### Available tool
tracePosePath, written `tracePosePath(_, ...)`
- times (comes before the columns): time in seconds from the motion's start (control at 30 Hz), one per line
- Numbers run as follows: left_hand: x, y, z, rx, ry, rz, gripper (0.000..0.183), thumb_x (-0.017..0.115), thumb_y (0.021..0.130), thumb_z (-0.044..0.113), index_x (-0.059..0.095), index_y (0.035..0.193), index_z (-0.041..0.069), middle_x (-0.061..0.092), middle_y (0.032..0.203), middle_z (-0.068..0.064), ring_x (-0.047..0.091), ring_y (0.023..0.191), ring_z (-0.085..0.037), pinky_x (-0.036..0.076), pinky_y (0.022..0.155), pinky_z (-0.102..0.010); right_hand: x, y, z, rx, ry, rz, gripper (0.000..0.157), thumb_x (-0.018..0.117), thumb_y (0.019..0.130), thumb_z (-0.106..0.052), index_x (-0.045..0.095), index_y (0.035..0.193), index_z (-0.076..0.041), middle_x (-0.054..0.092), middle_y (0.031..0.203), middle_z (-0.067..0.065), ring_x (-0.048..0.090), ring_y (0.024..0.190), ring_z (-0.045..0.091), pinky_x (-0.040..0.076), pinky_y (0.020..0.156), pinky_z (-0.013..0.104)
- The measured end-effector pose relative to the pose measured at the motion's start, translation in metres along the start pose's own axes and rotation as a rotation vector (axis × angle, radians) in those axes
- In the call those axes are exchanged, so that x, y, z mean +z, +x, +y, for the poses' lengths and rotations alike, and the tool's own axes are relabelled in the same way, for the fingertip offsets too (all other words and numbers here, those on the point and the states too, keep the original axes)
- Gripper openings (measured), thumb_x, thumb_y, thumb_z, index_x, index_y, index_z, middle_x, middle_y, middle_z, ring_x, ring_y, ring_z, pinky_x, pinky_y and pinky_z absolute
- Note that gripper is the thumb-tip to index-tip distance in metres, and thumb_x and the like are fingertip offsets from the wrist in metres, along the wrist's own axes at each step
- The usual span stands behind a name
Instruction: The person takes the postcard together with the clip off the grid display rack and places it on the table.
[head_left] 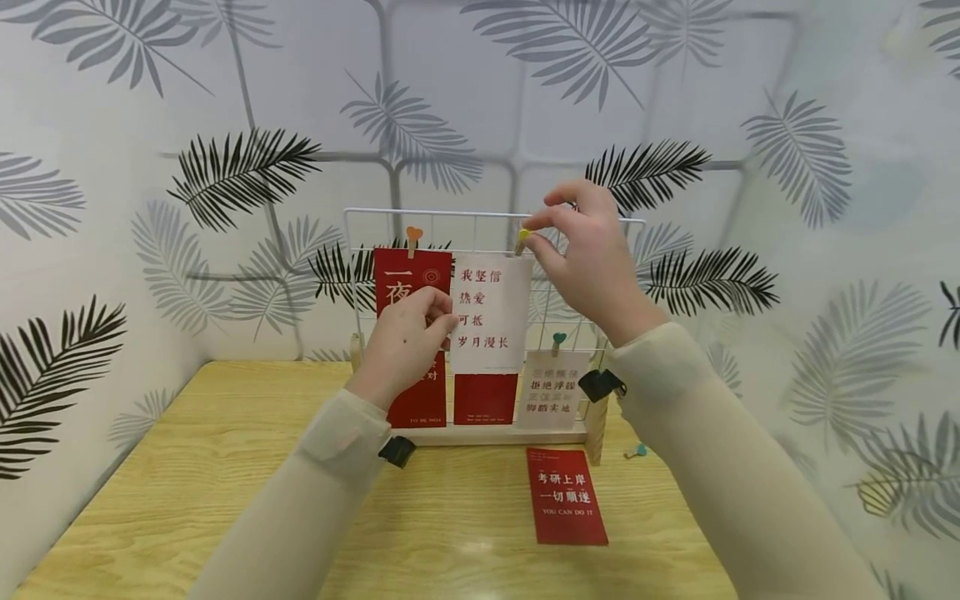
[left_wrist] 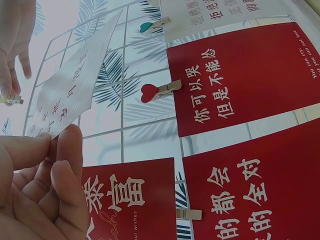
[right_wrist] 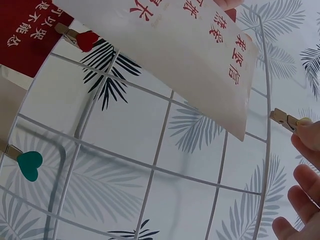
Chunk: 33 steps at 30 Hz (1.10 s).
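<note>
One white card point(head_left: 491, 312) lies between pinching left fingers point(left_wrist: 70, 145) — right fingers point(head_left: 558, 218) pinch a clip point(right_wrist: 285, 120).

- Left of the wire grid point(right_wrist: 154, 166), open tabletop point(head_left: 187, 442) leaves wide passage.
- Near, room lies between the forearms point(head_left: 727, 467), left of the flat red card point(head_left: 566, 496).
- Far, the grid bars the way; the white card point(head_left: 491, 321) in the left hand point(head_left: 407, 340) stands before it.
- Far right, the right hand point(head_left: 588, 254) blocks the grid's top edge.
</note>
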<state>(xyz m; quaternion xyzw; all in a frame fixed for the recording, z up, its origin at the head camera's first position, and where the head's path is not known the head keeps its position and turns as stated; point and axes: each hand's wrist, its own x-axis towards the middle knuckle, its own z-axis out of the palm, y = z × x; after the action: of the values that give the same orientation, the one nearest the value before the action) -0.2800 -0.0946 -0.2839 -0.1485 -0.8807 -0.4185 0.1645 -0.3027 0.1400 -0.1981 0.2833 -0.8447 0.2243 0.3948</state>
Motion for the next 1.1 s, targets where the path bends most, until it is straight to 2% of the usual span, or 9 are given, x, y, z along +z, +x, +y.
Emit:
tracePosePath(0.13,-0.001,-0.004,-0.001,-0.002,-0.01,-0.013,0.009,0.065,0.1,0.021,0.061,0.105,0.015,0.065,0.088,-0.002,0.061,0.074,-0.018,0.051,0.067,-0.035,-0.004,-0.008,0.003,0.012,0.014,-0.007,0.014,0.071,0.096,-0.018,0.076,0.106,-0.009,0.055,0.128,0.008,0.037,0.134,0.027,0.029,0.113,0.043)
tracePosePath(0.57,0.004,-0.018,-0.011,-0.031,-0.062,-0.066,0.008,0.065,0.101,0.023,0.061,0.105,0.017,0.067,0.086,-0.003,0.063,0.075,-0.018,0.05,0.067,-0.037,-0.011,-0.035,0.013,-0.051,0.013,-0.004,0.013,0.074,0.093,-0.017,0.076,0.103,-0.008,0.056,0.127,0.011,0.043,0.129,0.032,0.034,0.109,0.048)
tracePosePath(0.67,0.006,-0.021,-0.013,-0.039,-0.078,-0.08,0.008,0.065,0.1,0.023,0.061,0.105,0.017,0.066,0.084,-0.001,0.063,0.075,-0.017,0.048,0.068,-0.037,-0.012,-0.04,0.015,-0.048,0.013,-0.007,0.014,0.074,0.093,-0.017,0.076,0.103,-0.008,0.057,0.127,0.012,0.043,0.129,0.032,0.035,0.108,0.049)
tracePosePath(0.83,0.01,-0.028,-0.019,-0.051,-0.046,-0.099,0.009,0.065,0.1,0.026,0.062,0.105,0.019,0.067,0.084,0.001,0.063,0.075,-0.017,0.046,0.066,-0.037,-0.013,-0.055,0.02,-0.026,0.05,-0.009,0.014,0.075,0.092,-0.016,0.076,0.103,-0.007,0.057,0.126,0.011,0.043,0.128,0.031,0.035,0.107,0.052)
tracePosePath(1.1,0.023,-0.038,-0.027,-0.076,-0.087,-0.133,0.01,0.066,0.1,0.024,0.063,0.105,0.017,0.068,0.089,-0.003,0.06,0.078,-0.019,0.048,0.067,-0.036,-0.008,-0.083,0.035,-0.004,0.058,-0.004,0.015,0.077,0.091,-0.014,0.075,0.103,-0.005,0.058,0.124,0.013,0.045,0.125,0.035,0.035,0.104,0.056)
